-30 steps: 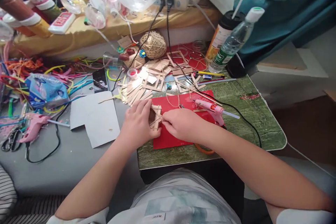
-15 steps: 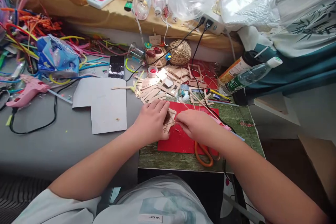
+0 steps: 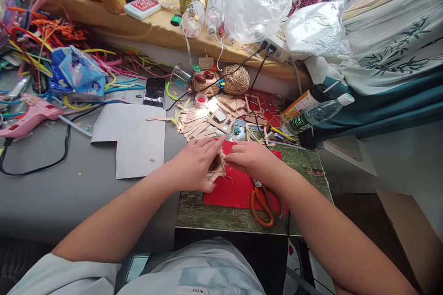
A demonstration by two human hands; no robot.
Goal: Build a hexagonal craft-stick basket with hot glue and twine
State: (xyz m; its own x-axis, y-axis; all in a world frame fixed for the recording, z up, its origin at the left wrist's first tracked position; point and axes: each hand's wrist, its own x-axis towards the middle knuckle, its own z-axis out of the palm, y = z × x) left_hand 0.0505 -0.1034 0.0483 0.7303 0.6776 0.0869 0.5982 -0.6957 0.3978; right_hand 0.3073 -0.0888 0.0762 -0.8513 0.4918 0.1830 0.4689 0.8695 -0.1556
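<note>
The two hands have drawn closer together since half a second ago, and the whole view has swung a little, so that more of the orange-handled scissors [image 3: 253, 205] now shows, below the right wrist at lower centre. In the middle of the frame, the left hand [image 3: 194, 166] keeps its grip on a small stick piece [image 3: 218, 174] built of pale wooden strips, the thumb at its lower edge and the fingers curving over its upper left side. The right hand [image 3: 251, 159] has its fingertips right at the piece's right edge; whether its grip pinches anything there I cannot tell. The piece is above the left part of a red sheet [image 3: 235, 196], which lies on the green wood-grain table [image 3: 192, 214]. Just above the hands, flat wooden sticks [image 3: 194, 122] are fanned out, with a twine ball [image 3: 237, 79] beyond them towards upper centre. Left of centre lie a phone [image 3: 154, 92] and, below it, a white notched card [image 3: 140, 138]. At far left a pink glue gun [image 3: 31, 114] rests near a blue packet [image 3: 76, 73]. Right of centre, a clear bottle [image 3: 313, 117] leans in front of an orange cup [image 3: 301, 103]
</note>
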